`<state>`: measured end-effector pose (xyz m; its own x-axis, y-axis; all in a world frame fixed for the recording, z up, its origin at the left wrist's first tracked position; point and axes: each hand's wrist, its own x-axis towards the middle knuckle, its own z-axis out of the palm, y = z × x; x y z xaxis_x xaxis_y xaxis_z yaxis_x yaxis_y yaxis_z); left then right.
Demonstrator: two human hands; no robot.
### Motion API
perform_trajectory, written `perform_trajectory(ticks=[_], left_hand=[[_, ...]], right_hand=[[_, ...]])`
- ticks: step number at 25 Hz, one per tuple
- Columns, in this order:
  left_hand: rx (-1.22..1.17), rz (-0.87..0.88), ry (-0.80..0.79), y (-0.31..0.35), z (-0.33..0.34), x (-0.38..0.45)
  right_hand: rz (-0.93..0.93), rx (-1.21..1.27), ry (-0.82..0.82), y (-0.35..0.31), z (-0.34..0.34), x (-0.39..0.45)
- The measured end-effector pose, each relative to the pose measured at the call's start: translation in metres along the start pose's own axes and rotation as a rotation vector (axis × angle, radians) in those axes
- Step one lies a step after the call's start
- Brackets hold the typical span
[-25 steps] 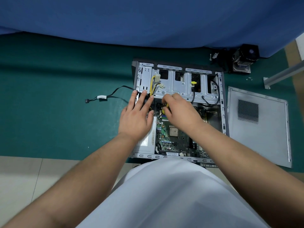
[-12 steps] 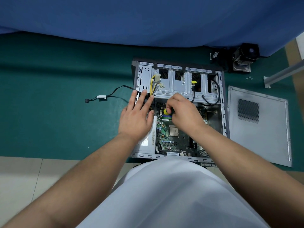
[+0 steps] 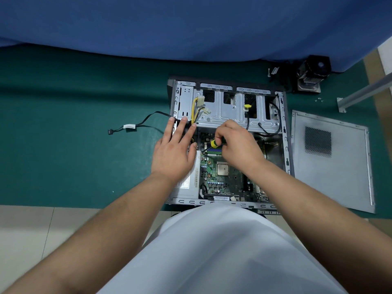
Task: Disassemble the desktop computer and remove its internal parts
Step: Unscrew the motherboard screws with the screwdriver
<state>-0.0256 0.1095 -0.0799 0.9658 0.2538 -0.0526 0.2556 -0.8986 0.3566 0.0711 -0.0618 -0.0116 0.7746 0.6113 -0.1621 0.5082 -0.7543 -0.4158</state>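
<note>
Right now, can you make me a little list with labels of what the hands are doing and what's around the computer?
left hand: fingers straight, resting on the left edge of the computer case
right hand: grips a yellow-handled screwdriver over the motherboard
case: open, lying on the green mat
side panel: off, flat on the mat right of the case
black cable: trails left from the case
cooler fan: on the mat, beyond the case

Floor: I am kneeling by a green mat (image 3: 74, 155) lying over pale tiles (image 3: 31, 230).
Backdrop: blue cloth (image 3: 191, 24) is hanging behind the mat.
</note>
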Motion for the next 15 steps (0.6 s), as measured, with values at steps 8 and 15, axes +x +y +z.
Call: perform_trajectory(ticks=[8,15], left_hand=[[0.138,0.242,0.078,-0.001,-0.003,-0.005],[-0.225,0.251,-0.106,0.023,-0.023,0.015]], right_hand=[[0.026,0.142,0.027,-0.002,-0.025,-0.008],[0.156,0.504,0.290,-0.001,-0.069,-0.012]])
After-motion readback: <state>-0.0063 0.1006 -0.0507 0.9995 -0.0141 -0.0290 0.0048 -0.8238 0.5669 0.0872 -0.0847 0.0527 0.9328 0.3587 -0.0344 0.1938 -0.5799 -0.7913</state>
